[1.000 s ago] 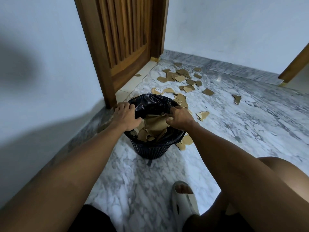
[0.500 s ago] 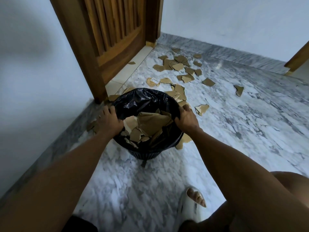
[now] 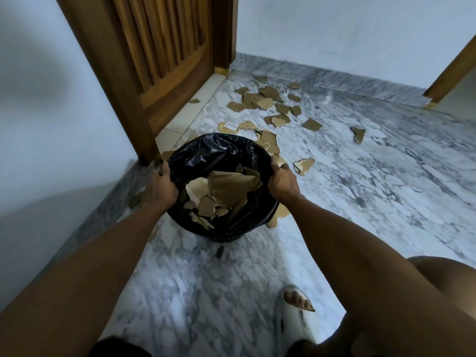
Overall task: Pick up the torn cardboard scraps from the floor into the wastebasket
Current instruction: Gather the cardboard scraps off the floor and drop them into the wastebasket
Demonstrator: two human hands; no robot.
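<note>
1. Underfoot you've got the marble floor (image 3: 360,202), grey-white veined, running to a white wall on your left and another at the far side.
2. Wooden door (image 3: 164,60) stands at far left, slatted upper panel, with a pale threshold strip at its foot. A second wooden frame edge shows at the far right.
3. Wastebasket (image 3: 226,235) sits on the floor straight ahead of you, near the door's bottom corner. Black bin liner (image 3: 213,153) is folded over its rim. It looks tipped toward you; I can't say whether it is off the floor.
4. Cardboard inside the basket (image 3: 229,189): a pile of torn brown pieces, one big sheet on top, filling most of the opening.
5. Your left hand (image 3: 162,188) is clenched on the left rim, fingers over the liner.
6. Your right hand (image 3: 283,182) is clenched on the right rim, same grip.
7. Scattered scraps on the floor (image 3: 268,101): main cluster is beyond the basket toward the far wall, many overlapping.
8. More scraps lie touching or just beside the basket's far-right side, and one pokes out under your right wrist at the base (image 3: 282,213).
9. Lone scrap (image 3: 358,134) is well apart to the right; another small one (image 3: 194,100) sits on the threshold.
10. Your sandalled foot (image 3: 298,305) shows at the bottom, toes visible.
</note>
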